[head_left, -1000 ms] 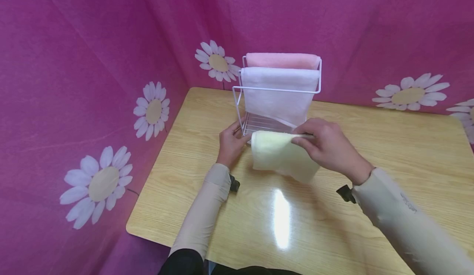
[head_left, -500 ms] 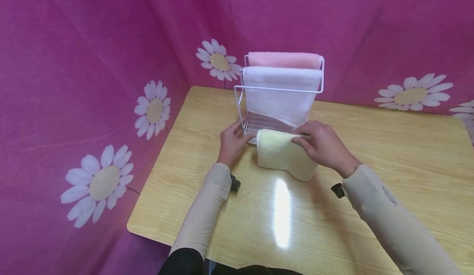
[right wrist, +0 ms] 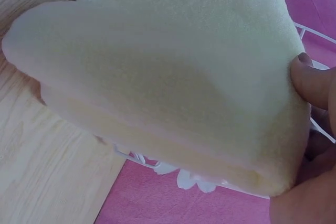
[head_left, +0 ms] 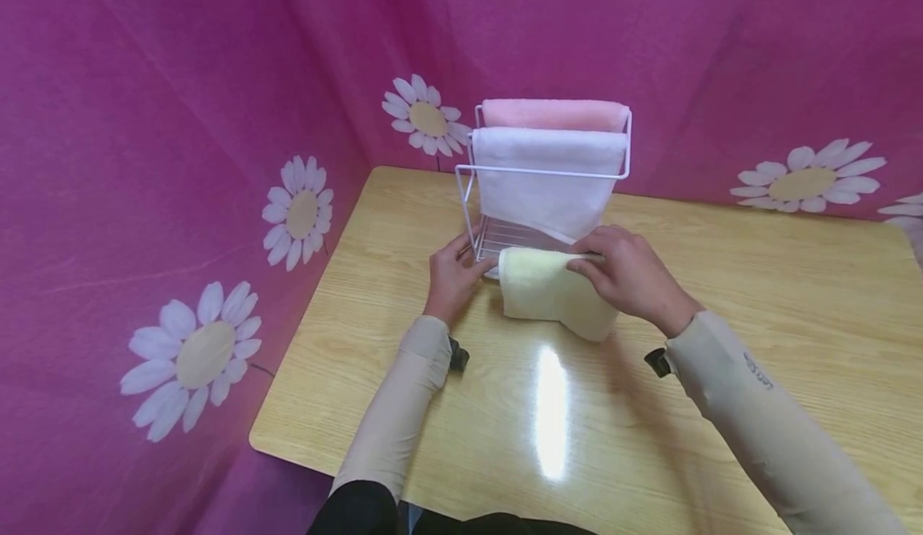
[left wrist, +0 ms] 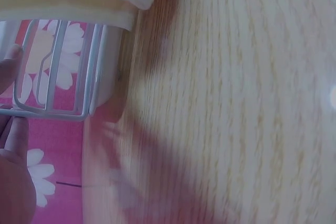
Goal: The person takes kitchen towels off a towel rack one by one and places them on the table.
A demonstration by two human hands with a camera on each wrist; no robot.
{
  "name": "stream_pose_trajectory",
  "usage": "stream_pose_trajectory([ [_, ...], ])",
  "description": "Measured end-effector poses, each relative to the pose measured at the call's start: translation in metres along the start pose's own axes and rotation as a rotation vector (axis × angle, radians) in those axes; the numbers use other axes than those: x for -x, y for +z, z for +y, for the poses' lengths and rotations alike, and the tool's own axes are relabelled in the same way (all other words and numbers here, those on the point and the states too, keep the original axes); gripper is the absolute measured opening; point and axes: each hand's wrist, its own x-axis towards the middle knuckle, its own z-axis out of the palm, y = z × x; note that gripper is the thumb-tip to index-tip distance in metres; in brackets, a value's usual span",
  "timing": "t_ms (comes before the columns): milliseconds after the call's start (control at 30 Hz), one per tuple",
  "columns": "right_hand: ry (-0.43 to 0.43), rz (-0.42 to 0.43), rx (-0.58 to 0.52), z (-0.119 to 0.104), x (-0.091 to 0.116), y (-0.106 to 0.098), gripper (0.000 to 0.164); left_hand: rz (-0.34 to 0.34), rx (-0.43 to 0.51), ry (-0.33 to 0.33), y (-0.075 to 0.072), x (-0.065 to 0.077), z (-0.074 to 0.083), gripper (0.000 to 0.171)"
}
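Note:
A white wire rack stands on the table. My left hand holds its lower front left corner, and in the left wrist view a thumb and finger lie around the wire. My right hand pinches the top edge of a folded pale yellow towel, which hangs down just in front of the rack's base. The right wrist view shows the towel filling most of the picture, thumb at its edge. A white towel drapes over the rack's middle bar and a pink towel over the back bar.
The wooden table bears the rack near its back edge. A magenta curtain with large white daisies hangs close behind it and along the left side. Light glares off the tabletop in front of the towel.
The right hand has brought the yellow towel slightly to the right and then a little up, toward the rack. The left hand keeps its hold on the rack's corner.

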Motion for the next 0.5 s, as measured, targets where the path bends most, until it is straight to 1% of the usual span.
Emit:
stream_pose_trajectory([
  [133, 0.005, -0.004, -0.007, 0.0001, 0.0012, 0.0008, 0.01, 0.0, -0.003, -0.013, -0.0001, 0.0001, -0.0002, 0.062],
  [333, -0.006, -0.009, 0.0, -0.0002, -0.0002, -0.0018, 0.011, 0.005, -0.033, -0.001, -0.0006, 0.0005, 0.0018, 0.062],
  [500, 0.0, -0.013, 0.002, -0.0005, -0.0019, -0.004, 0.011, 0.004, -0.043, -0.006, 0.0005, 0.0004, 0.002, 0.062],
])
